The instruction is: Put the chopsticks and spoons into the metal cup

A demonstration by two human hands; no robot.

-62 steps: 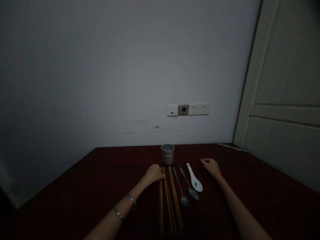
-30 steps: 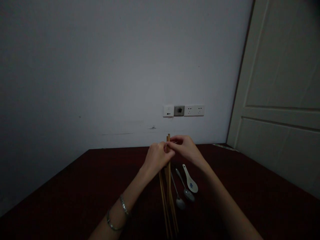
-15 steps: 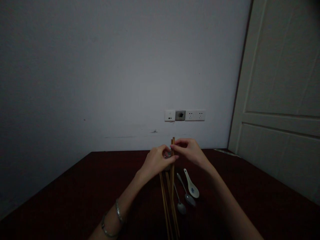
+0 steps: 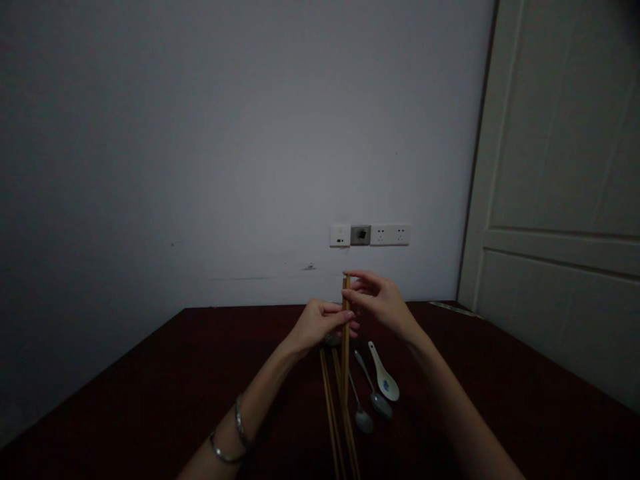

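Note:
A pair of wooden chopsticks (image 4: 346,360) stands upright between my hands, over the table. My left hand (image 4: 320,323) is closed on them below the top, thumb across the front. Fingers of my right hand (image 4: 375,297) pinch the same chopsticks near their upper end, one fingertip on top. Other chopsticks (image 4: 330,407) lie on the table below, pointing toward me. To their right lie a long-handled metal spoon (image 4: 364,420), a second metal spoon (image 4: 381,404) and a white ceramic spoon (image 4: 387,385) with a blue mark. Behind my left hand is a partly hidden glass-like object (image 4: 332,340).
The dark red table (image 4: 175,373) reaches back to a pale wall (image 4: 250,147) with sockets and switches (image 4: 390,235). A light panelled door (image 4: 560,267) stands at the right. A thin strip (image 4: 456,309) lies at the table's back right edge.
My left fingers have shifted from around the glass-like object onto the chopsticks. My right index finger has moved up onto their top ends. The chopsticks now stand closer together.

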